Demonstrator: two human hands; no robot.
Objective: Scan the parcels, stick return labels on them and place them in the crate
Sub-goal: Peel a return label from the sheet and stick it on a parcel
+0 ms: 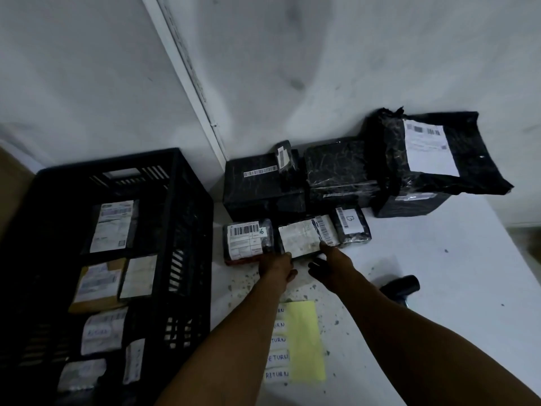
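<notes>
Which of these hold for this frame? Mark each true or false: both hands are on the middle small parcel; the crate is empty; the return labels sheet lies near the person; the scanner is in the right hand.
1. Both hands, left hand and right hand, touch the middle small parcel: true.
2. The crate is empty: false, it holds several parcels.
3. The return labels sheet lies near the person: true.
4. The scanner is in the right hand: false, it lies on the table.

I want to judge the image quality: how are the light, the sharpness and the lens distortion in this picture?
Head view: dim overall, so the black crate and the black-wrapped parcels lose detail; white labels stay readable as barcodes only, their text soft; the wall trim curves from wide-angle distortion; both hands, left hand and right hand, look dark against the white table.
</notes>
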